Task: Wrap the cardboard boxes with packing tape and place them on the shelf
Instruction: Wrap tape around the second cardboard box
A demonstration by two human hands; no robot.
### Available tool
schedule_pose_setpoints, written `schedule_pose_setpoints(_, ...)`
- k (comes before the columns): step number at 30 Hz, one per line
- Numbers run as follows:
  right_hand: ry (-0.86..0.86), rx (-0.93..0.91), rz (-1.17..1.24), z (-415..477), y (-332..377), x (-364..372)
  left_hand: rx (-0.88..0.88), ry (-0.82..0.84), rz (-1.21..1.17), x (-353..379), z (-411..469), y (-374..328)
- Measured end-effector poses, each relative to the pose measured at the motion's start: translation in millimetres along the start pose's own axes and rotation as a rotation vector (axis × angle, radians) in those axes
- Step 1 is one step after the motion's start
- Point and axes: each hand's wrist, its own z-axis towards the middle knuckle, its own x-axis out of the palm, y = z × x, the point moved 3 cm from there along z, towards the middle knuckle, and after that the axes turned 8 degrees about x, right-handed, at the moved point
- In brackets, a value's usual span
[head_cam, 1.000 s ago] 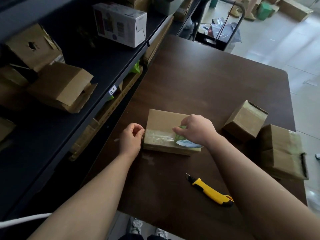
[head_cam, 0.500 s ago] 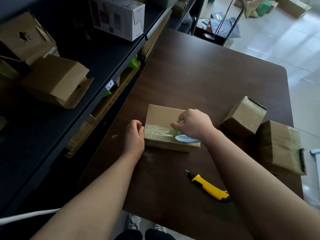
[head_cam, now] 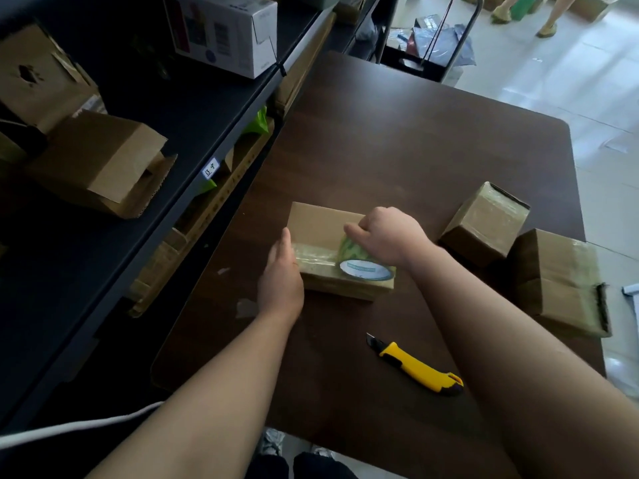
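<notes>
Cardboard box (head_cam: 321, 233) flat on the brown surface (head_cam: 415, 150), tape roll (head_cam: 359, 264) on top.
Right hand (head_cam: 390, 236) curls round the roll, hiding the box's right end; left hand (head_cam: 280, 274), fingers straight, presses its left end. Yellow knife (head_cam: 418, 369) nearer; two taped boxes (head_cam: 484, 224) right; shelf (head_cam: 207, 108) along the left edge.

Nothing legible — the shelf tag (head_cam: 210, 168), white box (head_cam: 224, 32) print and tape roll (head_cam: 366, 269) label blur out.

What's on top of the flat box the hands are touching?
A tape roll, gripped by the right hand, sits on the flat box, with shiny tape stuck across its top. The roll and hand cover the cardboard beneath them.
</notes>
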Motion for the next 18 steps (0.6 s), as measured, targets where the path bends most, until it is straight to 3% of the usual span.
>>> schedule_pose_setpoints(8,-0.104,0.085,0.097,-38,-96,-1,-0.002,-0.005,-0.038,2,-1,-1)
schedule_pose_setpoints(18,-0.08,0.125,0.046,-28,-114,24,0.04,0.034,0.038,-3,0,3)
